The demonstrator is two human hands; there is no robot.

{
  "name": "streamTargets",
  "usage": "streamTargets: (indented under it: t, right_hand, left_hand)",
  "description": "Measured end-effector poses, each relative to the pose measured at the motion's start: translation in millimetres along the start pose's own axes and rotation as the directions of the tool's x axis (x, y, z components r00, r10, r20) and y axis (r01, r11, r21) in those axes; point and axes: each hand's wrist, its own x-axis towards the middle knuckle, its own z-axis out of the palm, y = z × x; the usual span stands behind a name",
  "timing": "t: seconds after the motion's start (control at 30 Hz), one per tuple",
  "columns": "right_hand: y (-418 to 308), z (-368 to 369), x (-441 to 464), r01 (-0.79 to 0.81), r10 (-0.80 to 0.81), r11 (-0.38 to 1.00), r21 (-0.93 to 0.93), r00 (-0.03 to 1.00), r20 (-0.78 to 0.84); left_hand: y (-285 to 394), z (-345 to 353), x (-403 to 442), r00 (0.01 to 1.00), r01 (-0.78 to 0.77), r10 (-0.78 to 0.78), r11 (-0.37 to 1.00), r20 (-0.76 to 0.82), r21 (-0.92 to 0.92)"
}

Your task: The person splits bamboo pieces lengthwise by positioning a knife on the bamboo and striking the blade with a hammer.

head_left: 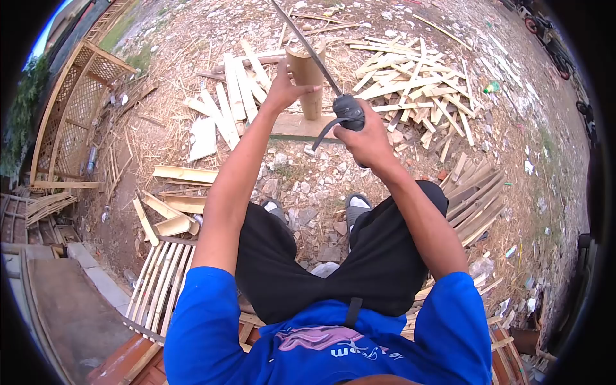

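An upright bamboo section [312,101] stands on a wooden board [292,126] in front of my knees. My left hand [285,91] grips it from the left, with the thumb lying across its front. My right hand [369,138] is closed round the dark, wrapped handle of a machete [350,110], from which a loose black strap hangs. The long blade slants up and to the left, passing across the bamboo's top in this view. Whether the blade touches the bamboo I cannot tell.
Split bamboo strips [417,80] lie heaped beyond my right hand, with more strips [237,90] on the left. Curved bamboo halves [176,208] and a slatted bamboo piece [160,282] are near my left elbow. A lattice frame [77,115] stands far left; stony ground surrounds my feet.
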Motion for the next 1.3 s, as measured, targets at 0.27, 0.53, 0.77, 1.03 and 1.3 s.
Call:
streamTargets:
  t: [0.27,0.53,0.77,1.03,1.3]
  right_hand:
    - [-33.5,52.1,2.6,0.001,-0.026,0.949,0.315,0.997,0.075]
    - [-45.5,64.8,36.5,0.181,-0.273,0.946,0.270,0.893,0.359]
    - [59.9,-80.3,79.8,-0.051,0.067,0.994,-0.098,0.984,0.166]
    - [378.0,-49.2,-10.2,-0.534,0.500,0.491,-0.688,0.820,-0.279]
    - [385.1,-23.7,19.1,-0.639,0.572,0.519,-0.568,0.753,-0.325]
  left_hand:
    - [116.3,-38.9,-71.6,0.878,0.475,-0.408,0.808,0.251,-0.349]
    - [120.3,-50.8,-116.9,0.975,0.217,-0.221,0.948,0.008,-0.234]
    - [113.4,-67.0,-105.4,0.970,0.233,-0.242,0.958,-0.035,-0.167]
    - [115.9,-67.9,-99.4,0.964,0.254,-0.262,0.956,-0.037,-0.149]
    - [116.3,-63.9,-101.5,0.973,0.230,-0.230,0.961,0.016,-0.156]
